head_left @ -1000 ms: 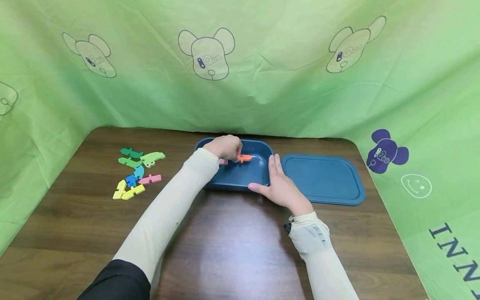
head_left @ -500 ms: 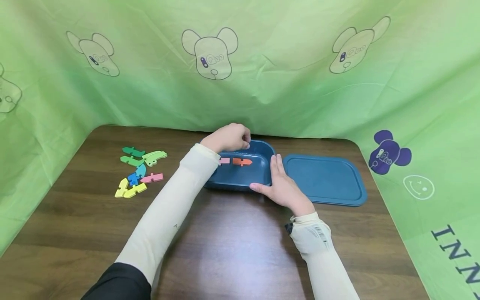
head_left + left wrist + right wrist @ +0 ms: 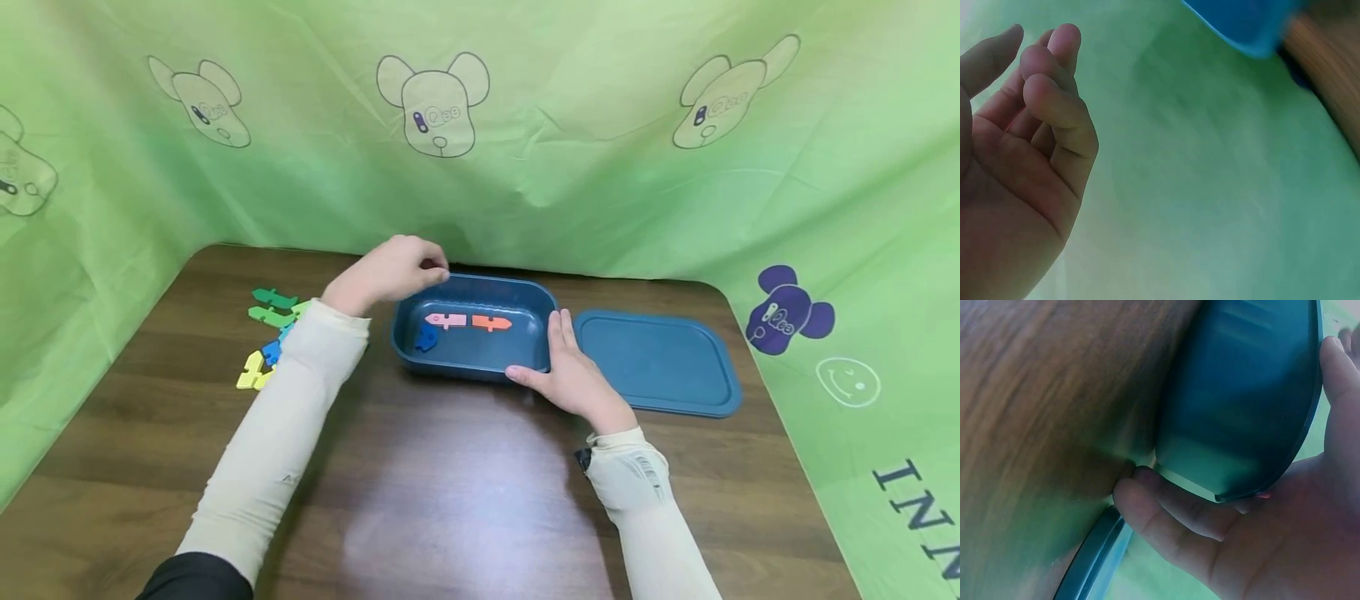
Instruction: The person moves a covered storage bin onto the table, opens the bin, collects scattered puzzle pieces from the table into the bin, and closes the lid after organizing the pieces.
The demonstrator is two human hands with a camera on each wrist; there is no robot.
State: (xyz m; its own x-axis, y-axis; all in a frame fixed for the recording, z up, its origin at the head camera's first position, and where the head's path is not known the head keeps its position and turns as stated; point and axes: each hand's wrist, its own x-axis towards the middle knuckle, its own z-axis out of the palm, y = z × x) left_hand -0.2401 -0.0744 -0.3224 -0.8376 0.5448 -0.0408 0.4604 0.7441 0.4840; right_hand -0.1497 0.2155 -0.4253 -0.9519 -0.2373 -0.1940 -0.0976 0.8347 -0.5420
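A dark blue plastic box (image 3: 480, 364) holds a pink puzzle piece (image 3: 446, 320), an orange puzzle piece (image 3: 492, 322) and a blue puzzle piece (image 3: 427, 337). My left hand (image 3: 390, 268) hovers past the box's back left corner. Its fingers (image 3: 1072, 134) hang loosely curled with nothing between them and the thumb. Along the box's right side, my right hand (image 3: 570, 375) rests with straight fingers (image 3: 1175, 540) against the wall. Its thumb lies at the front rim.
The flat blue lid (image 3: 660, 362) lies on the table right of the box. At the left, green pieces (image 3: 273, 298), yellow pieces (image 3: 251, 371) and a blue piece (image 3: 272, 352) lie loose, partly behind my left sleeve (image 3: 292, 408). A green printed curtain (image 3: 540, 200) surrounds the wooden table.
My left hand lets go of the orange piece in the box, lifts, and moves left out over the rim. The pink and blue pieces are uncovered. My right hand stays at the box.
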